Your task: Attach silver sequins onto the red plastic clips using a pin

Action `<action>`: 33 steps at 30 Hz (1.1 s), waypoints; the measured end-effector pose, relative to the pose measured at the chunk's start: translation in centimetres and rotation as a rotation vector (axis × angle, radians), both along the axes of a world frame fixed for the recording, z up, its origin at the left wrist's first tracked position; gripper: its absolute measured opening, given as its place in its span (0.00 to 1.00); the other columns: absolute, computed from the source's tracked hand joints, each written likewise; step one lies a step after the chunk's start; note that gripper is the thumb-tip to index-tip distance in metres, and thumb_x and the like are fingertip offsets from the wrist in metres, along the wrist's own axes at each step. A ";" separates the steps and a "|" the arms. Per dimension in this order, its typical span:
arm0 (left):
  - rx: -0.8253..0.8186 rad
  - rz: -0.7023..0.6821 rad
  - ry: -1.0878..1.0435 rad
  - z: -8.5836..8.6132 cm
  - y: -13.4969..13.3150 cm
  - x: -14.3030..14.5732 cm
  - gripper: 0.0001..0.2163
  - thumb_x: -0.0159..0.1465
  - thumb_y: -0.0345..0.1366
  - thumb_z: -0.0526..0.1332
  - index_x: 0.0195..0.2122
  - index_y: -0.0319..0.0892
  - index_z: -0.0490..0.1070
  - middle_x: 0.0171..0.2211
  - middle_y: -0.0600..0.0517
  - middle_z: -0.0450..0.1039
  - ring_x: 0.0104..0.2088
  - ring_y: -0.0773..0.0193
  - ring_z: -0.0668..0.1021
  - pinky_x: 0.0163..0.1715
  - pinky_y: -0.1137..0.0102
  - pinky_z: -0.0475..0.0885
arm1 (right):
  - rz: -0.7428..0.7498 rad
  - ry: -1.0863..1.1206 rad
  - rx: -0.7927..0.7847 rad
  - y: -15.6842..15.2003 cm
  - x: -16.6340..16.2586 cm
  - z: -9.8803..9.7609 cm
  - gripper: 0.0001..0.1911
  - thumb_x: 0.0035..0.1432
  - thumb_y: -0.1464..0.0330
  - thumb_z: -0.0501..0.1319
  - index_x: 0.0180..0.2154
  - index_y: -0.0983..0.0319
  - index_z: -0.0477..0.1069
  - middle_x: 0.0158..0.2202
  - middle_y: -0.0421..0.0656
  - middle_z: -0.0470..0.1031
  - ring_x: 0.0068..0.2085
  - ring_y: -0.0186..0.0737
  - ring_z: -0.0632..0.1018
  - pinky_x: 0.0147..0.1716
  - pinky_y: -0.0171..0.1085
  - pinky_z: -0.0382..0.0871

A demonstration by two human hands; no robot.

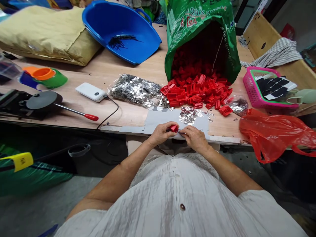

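Note:
My left hand is closed around a small red plastic housing at the table's front edge. Beside it, my right hand is closed in a pinch, its fingertips close to the housing; whatever they hold is too small to make out. Just beyond the hands, a loose heap of small shiny metal pieces lies on a grey mat. Behind that, a pile of red plastic housings spills from a green woven sack.
A clear bag of metal pieces, a white power bank and a red-handled lever press are left. A blue basin stands behind. To the right are a red plastic bag and a pink basket.

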State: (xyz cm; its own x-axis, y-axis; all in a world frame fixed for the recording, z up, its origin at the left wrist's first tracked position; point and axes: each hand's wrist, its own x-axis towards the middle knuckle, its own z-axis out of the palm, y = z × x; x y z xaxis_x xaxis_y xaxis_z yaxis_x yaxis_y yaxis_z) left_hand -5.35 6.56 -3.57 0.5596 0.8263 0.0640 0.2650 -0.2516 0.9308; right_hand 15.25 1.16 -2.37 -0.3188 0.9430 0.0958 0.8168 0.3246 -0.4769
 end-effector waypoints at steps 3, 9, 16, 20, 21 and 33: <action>0.001 0.001 -0.004 0.0 0.0 0.0 0.15 0.56 0.37 0.66 0.45 0.42 0.73 0.42 0.49 0.77 0.41 0.60 0.78 0.46 0.67 0.71 | 0.000 0.008 0.010 -0.1 0.0 -0.1 0.10 0.66 0.69 0.57 0.44 0.54 0.75 0.43 0.42 0.77 0.45 0.40 0.75 0.39 0.36 0.68; 0.021 0.013 -0.006 -0.3 0.0 0.1 0.15 0.57 0.38 0.66 0.45 0.42 0.73 0.41 0.50 0.77 0.41 0.60 0.78 0.45 0.68 0.71 | 0.020 -0.018 0.021 0.1 0.1 -0.2 0.10 0.66 0.70 0.55 0.43 0.55 0.75 0.42 0.43 0.77 0.45 0.41 0.75 0.40 0.37 0.68; 0.077 0.102 0.069 -0.2 -0.5 0.6 0.12 0.58 0.36 0.64 0.43 0.43 0.73 0.37 0.52 0.78 0.37 0.62 0.78 0.41 0.70 0.71 | 0.008 -0.186 0.034 -0.6 -1.5 0.2 0.12 0.65 0.74 0.53 0.43 0.57 0.73 0.42 0.45 0.77 0.43 0.43 0.74 0.35 0.38 0.66; 0.095 0.119 0.072 -0.1 -0.8 0.7 0.12 0.58 0.37 0.64 0.43 0.42 0.73 0.35 0.52 0.78 0.35 0.62 0.77 0.39 0.70 0.70 | -0.028 -0.114 0.005 -0.5 -1.7 0.2 0.11 0.65 0.73 0.54 0.43 0.57 0.73 0.41 0.45 0.77 0.43 0.43 0.75 0.36 0.38 0.67; 0.091 0.106 0.061 -0.2 -0.7 0.6 0.12 0.58 0.37 0.65 0.43 0.42 0.73 0.36 0.52 0.78 0.36 0.62 0.77 0.39 0.70 0.70 | -0.024 -0.051 -0.011 -0.2 -1.4 0.1 0.10 0.65 0.73 0.55 0.43 0.57 0.73 0.41 0.44 0.77 0.43 0.42 0.75 0.38 0.37 0.67; 0.051 0.020 -0.004 -0.5 -0.4 -0.1 0.15 0.58 0.37 0.66 0.46 0.42 0.73 0.42 0.49 0.77 0.42 0.61 0.78 0.45 0.68 0.70 | -0.010 0.158 -0.113 0.3 0.8 0.5 0.09 0.64 0.70 0.58 0.43 0.59 0.76 0.40 0.43 0.77 0.42 0.39 0.77 0.44 0.37 0.68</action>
State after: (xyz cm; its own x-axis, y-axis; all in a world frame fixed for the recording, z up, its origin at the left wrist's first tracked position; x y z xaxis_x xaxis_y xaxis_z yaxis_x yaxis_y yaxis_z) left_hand -5.44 6.18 -4.09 0.5426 0.8329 0.1087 0.2669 -0.2937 0.9179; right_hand 16.00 1.43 -1.91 -0.2988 0.9536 0.0378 0.7316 0.2544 -0.6325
